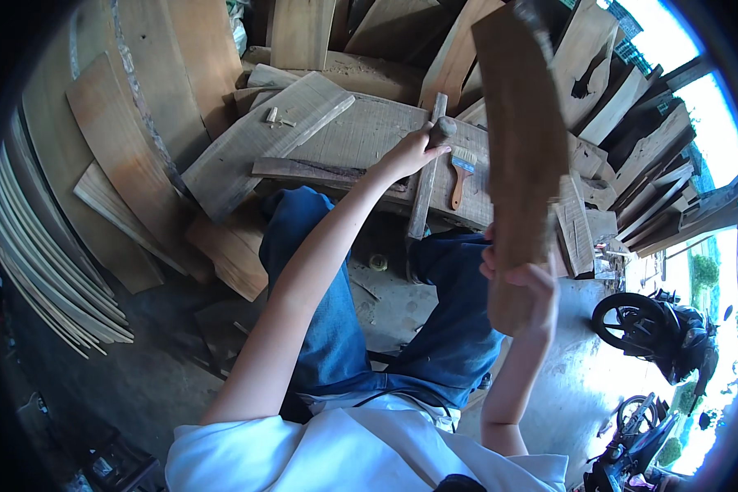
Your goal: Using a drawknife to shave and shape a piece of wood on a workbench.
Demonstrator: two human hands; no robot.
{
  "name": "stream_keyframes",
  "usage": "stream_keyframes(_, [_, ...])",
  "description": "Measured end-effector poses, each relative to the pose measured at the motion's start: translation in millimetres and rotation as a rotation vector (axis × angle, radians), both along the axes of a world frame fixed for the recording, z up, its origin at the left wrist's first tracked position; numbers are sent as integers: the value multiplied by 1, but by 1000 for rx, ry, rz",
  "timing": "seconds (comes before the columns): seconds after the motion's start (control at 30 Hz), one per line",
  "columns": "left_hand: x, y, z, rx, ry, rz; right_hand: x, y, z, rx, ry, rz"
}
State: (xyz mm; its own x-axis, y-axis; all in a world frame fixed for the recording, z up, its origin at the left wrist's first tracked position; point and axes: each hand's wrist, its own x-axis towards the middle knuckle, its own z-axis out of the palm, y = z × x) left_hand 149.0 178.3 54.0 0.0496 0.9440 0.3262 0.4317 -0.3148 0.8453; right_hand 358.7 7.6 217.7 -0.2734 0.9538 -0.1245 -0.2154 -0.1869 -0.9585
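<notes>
My left hand (418,152) is closed on a rounded grey-brown knob (442,129), perhaps a tool's handle, over a narrow wooden strip (422,205) lying across a rough plank bench (328,131). My right hand (525,283) grips the lower part of a long brown board (521,139), which is raised at the right and hides part of the bench. A paintbrush (458,184) with a wooden handle lies on the bench beside the strip. A wider board (246,156) with small wood scraps on it lies at the bench's left end.
Several tall boards (164,57) lean behind and left of the bench, with stacked thin strips (49,271) at the far left. More planks (640,172) stand at the right. Two motorbikes (656,336) stand on the right near a bright opening. My knees are under the bench's front edge.
</notes>
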Motion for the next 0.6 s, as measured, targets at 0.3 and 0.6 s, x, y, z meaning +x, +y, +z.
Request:
stream_keyframes(0.3, [3,0,-2,20,0,-30,0,14,6,-62,-59,48])
stream_keyframes(0.6, [-1,6,-9,15,-2,-20,-10,5,-17,-108,-118,-31])
